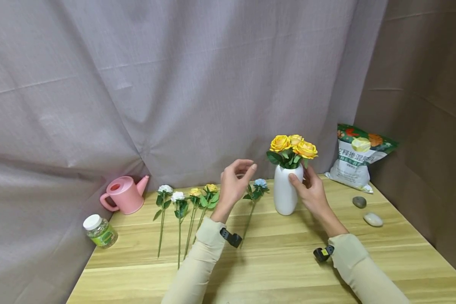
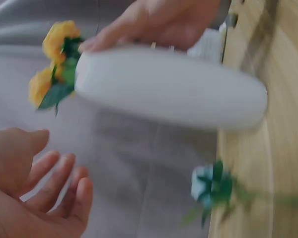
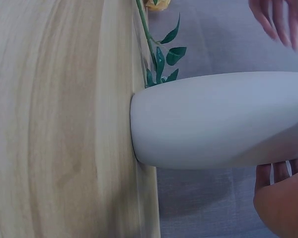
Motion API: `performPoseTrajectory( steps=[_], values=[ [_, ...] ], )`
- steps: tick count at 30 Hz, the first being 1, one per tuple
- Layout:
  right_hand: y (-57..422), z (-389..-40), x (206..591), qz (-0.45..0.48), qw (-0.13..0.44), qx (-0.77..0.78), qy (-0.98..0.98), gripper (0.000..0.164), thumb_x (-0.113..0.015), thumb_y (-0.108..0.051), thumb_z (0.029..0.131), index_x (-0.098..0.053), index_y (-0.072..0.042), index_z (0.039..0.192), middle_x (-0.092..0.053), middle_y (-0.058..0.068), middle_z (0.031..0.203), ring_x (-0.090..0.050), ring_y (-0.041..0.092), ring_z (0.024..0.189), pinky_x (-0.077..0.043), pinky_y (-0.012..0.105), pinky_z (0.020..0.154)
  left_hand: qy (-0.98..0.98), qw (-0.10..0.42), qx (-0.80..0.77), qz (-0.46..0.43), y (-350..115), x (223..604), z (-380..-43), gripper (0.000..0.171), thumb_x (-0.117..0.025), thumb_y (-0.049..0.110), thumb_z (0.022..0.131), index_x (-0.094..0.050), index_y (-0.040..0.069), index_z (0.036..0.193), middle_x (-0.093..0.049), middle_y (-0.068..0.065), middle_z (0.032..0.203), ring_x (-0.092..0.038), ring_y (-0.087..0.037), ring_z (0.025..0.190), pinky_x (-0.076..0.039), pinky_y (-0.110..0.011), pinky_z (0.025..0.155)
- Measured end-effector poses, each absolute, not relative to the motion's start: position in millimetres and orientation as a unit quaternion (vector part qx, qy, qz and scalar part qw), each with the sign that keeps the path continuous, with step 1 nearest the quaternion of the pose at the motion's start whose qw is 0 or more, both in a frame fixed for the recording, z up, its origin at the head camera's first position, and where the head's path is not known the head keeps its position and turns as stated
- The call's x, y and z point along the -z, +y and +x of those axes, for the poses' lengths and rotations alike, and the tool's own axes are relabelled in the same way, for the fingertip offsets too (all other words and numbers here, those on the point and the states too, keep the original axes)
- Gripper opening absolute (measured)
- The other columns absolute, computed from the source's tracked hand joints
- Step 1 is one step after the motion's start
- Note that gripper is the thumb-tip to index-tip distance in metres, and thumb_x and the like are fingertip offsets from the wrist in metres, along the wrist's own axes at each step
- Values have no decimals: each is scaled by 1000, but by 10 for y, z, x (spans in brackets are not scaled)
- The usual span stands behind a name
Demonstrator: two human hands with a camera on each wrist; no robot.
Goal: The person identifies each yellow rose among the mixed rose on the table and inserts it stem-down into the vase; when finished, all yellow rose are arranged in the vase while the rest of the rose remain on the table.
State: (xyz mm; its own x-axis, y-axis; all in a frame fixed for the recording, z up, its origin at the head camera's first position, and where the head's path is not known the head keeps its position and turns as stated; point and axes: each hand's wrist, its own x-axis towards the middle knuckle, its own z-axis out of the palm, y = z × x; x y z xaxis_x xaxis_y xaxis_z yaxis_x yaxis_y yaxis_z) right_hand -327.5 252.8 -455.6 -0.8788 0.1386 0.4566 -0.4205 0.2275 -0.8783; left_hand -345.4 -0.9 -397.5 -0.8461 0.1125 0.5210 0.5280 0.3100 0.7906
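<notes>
A white vase (image 1: 285, 192) stands upright on the wooden table, with several yellow roses (image 1: 293, 145) and green leaves rising from its mouth. My right hand (image 1: 312, 191) grips the vase near the top from the right, thumb on its front and fingers behind. To the left of the vase, my left hand (image 1: 235, 181) is raised with loosely bent fingers and nothing in them. A blue flower (image 1: 260, 183) on a green stem lies on the table between the left hand and the vase. In the left wrist view the white vase (image 2: 169, 87) and left hand (image 2: 39, 183) are apart.
On the left lie white flowers (image 1: 177, 196) and yellow roses (image 1: 211, 188) with long stems. A pink watering can (image 1: 124, 195) and a white-lidded jar (image 1: 100, 231) stand at the far left. At right are a printed bag (image 1: 355, 158), a dark stone (image 1: 359, 202) and a pale stone (image 1: 373, 219).
</notes>
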Motion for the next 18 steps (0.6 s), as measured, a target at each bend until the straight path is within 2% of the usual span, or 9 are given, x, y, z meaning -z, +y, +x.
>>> performPoseTrajectory(
  steps=[4, 10, 15, 18],
  values=[
    [2513, -3278, 4542, 98, 228, -612, -751, 65, -63, -21, 99, -33, -20, 157, -39, 13, 160, -45, 17, 141, -43, 19, 107, -812, 196, 521, -174, -436, 4120, -3432, 23, -68, 34, 97, -73, 17, 112, -75, 2, 96, -71, -14, 88, -60, -29, 81],
    [2505, -3257, 4540, 95, 221, -615, -751, 65, -63, -23, 100, -33, -21, 157, -44, 13, 157, -51, 8, 132, -45, 13, 101, -855, 193, 473, -88, -1021, 4450, -3387, 23, -71, 31, 95, -74, 13, 109, -76, 0, 93, -71, -18, 86, -58, -37, 80],
    [2513, -3255, 4542, 93, 218, -615, -752, 65, -63, -25, 100, -32, -23, 157, -45, 12, 156, -51, 8, 131, -45, 12, 100, -872, 187, 450, -39, -1364, 4645, -3326, 19, -73, 24, 93, -75, 9, 105, -77, -3, 90, -71, -18, 82, -56, -33, 76],
    [2518, -3251, 4532, 91, 218, -616, -751, 65, -64, -24, 100, -32, -24, 157, -43, 10, 157, -49, 9, 134, -44, 11, 100, -878, 158, 451, -31, -1479, 4692, -3298, 18, -73, 19, 92, -75, 7, 105, -76, -5, 88, -70, -17, 77, -56, -28, 70]
  ],
)
